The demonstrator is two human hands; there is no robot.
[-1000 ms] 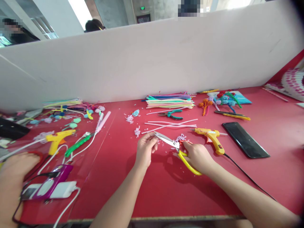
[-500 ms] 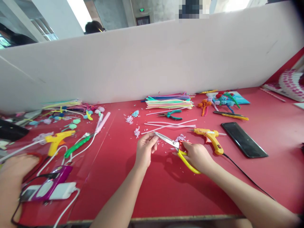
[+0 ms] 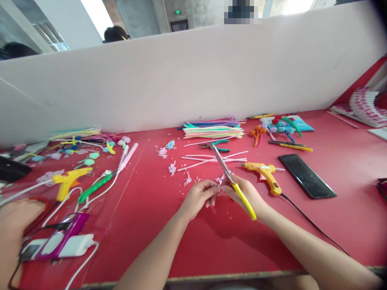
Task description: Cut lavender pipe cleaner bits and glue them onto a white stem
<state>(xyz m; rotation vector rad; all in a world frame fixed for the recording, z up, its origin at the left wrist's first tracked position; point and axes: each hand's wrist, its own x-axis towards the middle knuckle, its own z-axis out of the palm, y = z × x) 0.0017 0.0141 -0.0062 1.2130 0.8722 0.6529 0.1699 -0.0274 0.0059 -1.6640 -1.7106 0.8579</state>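
My left hand is closed in a pinch on a small pale pink piece of pipe cleaner, partly hidden by the fingertips. Close beside it, my right hand grips yellow-handled scissors, blades pointing up and away. The right fingertips reach towards the same small piece; whether they touch it I cannot tell. Just behind the hands lies a little heap of pale pink clippings, partly covered. Further back are several long pink pipe cleaners and teal-handled pliers.
A yellow glue gun and a black phone lie to the right. Bundled pipe cleaners rest against the white partition. At left are another glue gun, a purple power strip and another person's arm.
Both hands have drawn together, my left moving right and slightly down. The scissors have swung from pointing left to pointing upward, away from the left fingers. More pink clippings show on the table.
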